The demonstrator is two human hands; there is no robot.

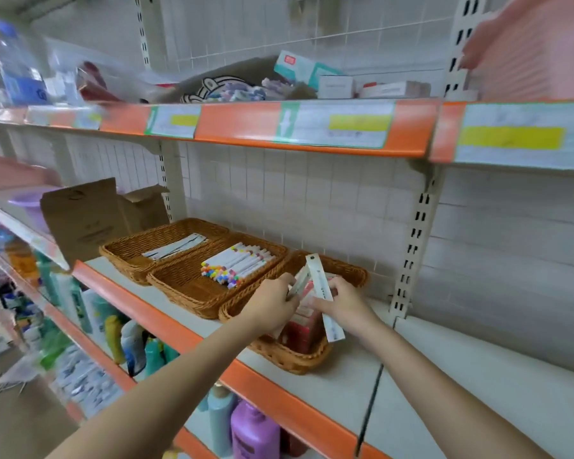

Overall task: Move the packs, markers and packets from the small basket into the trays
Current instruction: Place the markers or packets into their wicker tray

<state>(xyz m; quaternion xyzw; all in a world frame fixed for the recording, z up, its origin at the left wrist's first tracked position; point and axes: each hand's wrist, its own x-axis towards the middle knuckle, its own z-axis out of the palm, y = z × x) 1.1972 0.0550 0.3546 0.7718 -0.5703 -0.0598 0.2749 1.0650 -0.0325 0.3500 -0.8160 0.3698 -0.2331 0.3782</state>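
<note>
While three woven wicker trays (186, 294) sit side by side, the right hand (343, 304) grips a flat white packet (322, 289); the left hand (274, 303) pinches another slim packet (298, 283).

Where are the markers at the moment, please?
In the head view, the markers lie in the middle tray, left of the hands, between the two other trays.

cardboard box (90, 220), purple bottle (254, 432), water bottle (19, 66)
</note>
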